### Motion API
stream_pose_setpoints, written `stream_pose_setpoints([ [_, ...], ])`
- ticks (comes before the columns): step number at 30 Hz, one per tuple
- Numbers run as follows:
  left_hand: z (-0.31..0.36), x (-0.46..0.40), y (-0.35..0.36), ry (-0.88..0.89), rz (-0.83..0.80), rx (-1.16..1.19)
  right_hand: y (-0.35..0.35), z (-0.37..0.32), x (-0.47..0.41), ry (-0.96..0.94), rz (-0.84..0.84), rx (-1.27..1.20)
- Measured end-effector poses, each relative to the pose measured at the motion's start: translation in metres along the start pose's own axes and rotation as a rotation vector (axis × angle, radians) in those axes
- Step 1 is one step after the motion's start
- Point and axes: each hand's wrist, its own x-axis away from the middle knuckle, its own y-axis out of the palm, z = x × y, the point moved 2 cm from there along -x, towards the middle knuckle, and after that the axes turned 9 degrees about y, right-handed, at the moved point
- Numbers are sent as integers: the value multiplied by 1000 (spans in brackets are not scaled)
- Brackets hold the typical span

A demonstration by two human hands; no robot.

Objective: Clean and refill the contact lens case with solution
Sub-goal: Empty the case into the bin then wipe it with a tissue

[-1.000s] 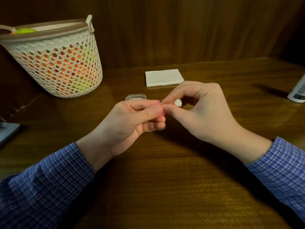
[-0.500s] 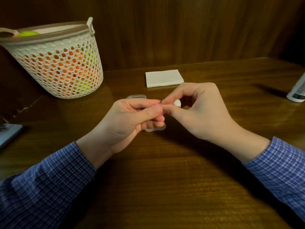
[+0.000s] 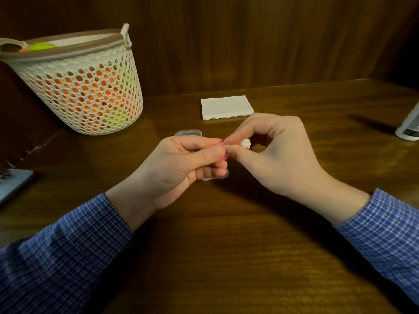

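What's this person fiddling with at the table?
The left hand grips a small clear contact lens case, mostly hidden by its fingers. The right hand pinches a wad of white tissue against it, apparently wiping it. A folded tissue, a basket and a bottle sit further off.

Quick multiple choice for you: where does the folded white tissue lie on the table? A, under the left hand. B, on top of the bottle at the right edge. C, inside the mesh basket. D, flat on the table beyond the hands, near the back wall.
D: the folded white tissue lies flat on the wooden table beyond both hands, near the back wall, to the right of the mesh basket and apart from it.
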Motion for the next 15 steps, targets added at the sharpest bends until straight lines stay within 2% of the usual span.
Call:
stream_pose_setpoints([
  [3,-2,1,-1,48,29,-74,-3,1,-6,123,-168,7],
  [6,-6,1,3,43,9,-83,-10,5,-8,288,-408,-340],
  [9,-5,-2,4,66,-18,-36,-9,10,-9,423,-541,-654],
  [13,1,-6,-10,94,65,10,-8,21,-18,597,-404,-831],
  [15,7,-9,-22,121,121,10,-9,29,-20,672,-330,-812],
])
